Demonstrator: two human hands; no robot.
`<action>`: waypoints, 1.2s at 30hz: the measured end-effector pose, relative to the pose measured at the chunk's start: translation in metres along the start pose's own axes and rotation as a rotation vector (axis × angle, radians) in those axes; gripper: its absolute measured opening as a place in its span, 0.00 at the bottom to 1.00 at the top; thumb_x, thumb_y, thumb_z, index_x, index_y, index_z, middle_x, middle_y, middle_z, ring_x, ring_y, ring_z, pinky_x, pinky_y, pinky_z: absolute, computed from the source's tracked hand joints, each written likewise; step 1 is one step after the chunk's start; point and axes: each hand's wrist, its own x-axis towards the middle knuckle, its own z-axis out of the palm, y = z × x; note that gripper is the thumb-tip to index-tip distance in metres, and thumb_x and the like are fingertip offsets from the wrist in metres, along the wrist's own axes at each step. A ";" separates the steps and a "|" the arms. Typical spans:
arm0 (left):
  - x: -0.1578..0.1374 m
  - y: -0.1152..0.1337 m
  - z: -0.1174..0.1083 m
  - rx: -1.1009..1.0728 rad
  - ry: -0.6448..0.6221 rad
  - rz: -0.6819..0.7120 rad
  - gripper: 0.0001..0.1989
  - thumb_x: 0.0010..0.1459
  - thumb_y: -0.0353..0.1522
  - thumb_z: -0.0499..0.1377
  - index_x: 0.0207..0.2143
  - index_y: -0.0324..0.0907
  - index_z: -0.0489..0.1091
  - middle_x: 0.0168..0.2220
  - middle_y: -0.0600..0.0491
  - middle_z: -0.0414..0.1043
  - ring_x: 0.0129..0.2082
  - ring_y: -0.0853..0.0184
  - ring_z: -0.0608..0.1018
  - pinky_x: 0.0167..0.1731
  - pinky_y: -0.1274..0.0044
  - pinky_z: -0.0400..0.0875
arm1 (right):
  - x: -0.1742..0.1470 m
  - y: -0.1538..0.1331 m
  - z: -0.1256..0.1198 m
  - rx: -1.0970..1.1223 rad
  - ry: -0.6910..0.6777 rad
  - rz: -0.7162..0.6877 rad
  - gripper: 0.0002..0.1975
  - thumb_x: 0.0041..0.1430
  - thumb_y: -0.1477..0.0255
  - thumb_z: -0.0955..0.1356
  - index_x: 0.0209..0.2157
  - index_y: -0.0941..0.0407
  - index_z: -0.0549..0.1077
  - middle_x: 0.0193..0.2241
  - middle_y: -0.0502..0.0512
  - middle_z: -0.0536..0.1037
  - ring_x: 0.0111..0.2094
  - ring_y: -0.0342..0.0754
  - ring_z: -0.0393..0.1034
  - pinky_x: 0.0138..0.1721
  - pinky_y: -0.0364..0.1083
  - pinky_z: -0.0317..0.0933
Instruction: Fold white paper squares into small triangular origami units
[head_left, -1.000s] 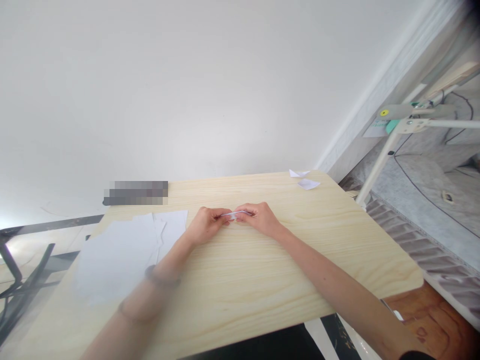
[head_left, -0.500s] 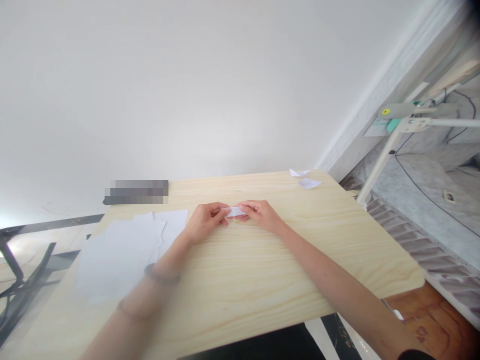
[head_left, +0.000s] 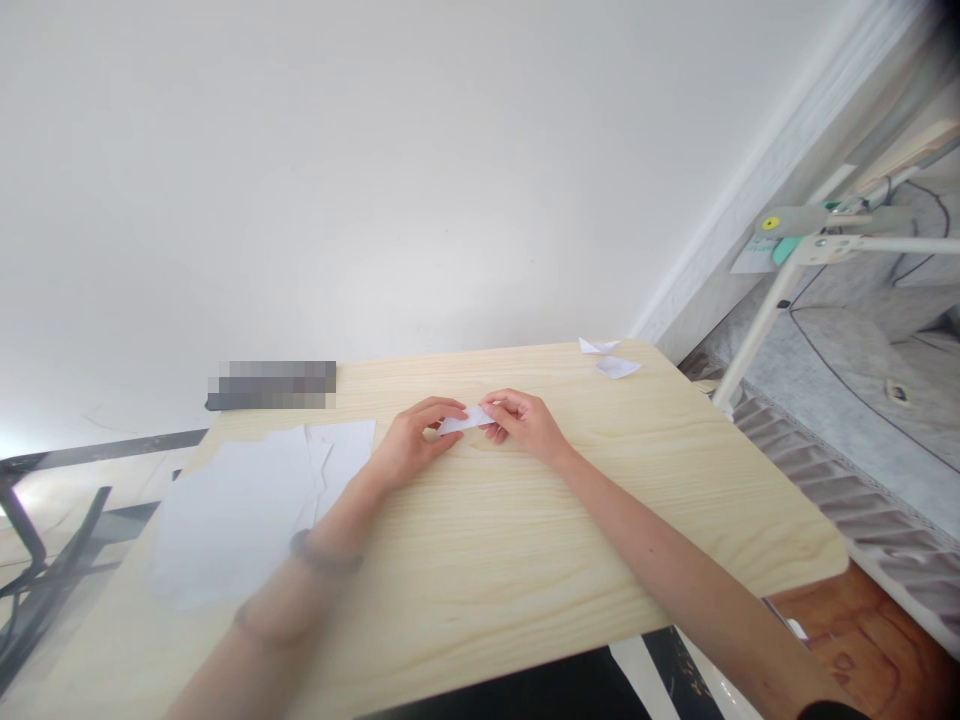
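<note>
A small folded piece of white paper (head_left: 466, 420) is between my two hands, above the middle of the wooden table. My right hand (head_left: 523, 420) pinches its right end between thumb and fingers. At the left end, my left hand (head_left: 412, 436) has its fingertips along the upper edge and its thumb below, in a looser grip. Part of the paper is hidden behind the fingers.
White paper sheets (head_left: 232, 510) lie overlapping at the table's left. Two folded paper pieces, one boat-like (head_left: 619, 367) and one pointed (head_left: 598, 346), rest at the far right corner. A blurred-out dark object (head_left: 274, 386) sits by the wall. A white metal frame (head_left: 765, 320) stands right.
The left thumb has moved down and away from the fingers, so more of the paper shows. The paper now slants up to the right, and the right fingers have shifted slightly at its end.
</note>
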 end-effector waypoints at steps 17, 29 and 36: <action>-0.002 0.006 -0.001 0.139 0.088 0.016 0.09 0.55 0.35 0.53 0.33 0.41 0.71 0.32 0.54 0.73 0.31 0.71 0.74 0.32 0.81 0.68 | -0.007 -0.010 0.008 -0.444 -0.001 -0.462 0.09 0.56 0.68 0.62 0.35 0.55 0.71 0.33 0.53 0.73 0.31 0.41 0.67 0.28 0.39 0.65; -0.002 0.007 0.001 0.181 0.057 0.032 0.09 0.56 0.35 0.52 0.33 0.41 0.68 0.32 0.54 0.72 0.31 0.72 0.73 0.28 0.83 0.68 | -0.009 -0.013 0.010 -0.593 -0.018 -0.546 0.09 0.58 0.70 0.61 0.35 0.56 0.71 0.31 0.53 0.74 0.34 0.42 0.68 0.38 0.42 0.61; -0.002 0.004 0.001 0.176 0.029 -0.042 0.11 0.55 0.37 0.53 0.37 0.43 0.69 0.34 0.56 0.74 0.31 0.70 0.75 0.33 0.81 0.68 | -0.006 -0.008 0.009 -0.462 0.053 -0.401 0.09 0.55 0.67 0.63 0.34 0.55 0.73 0.32 0.53 0.75 0.32 0.42 0.69 0.31 0.39 0.63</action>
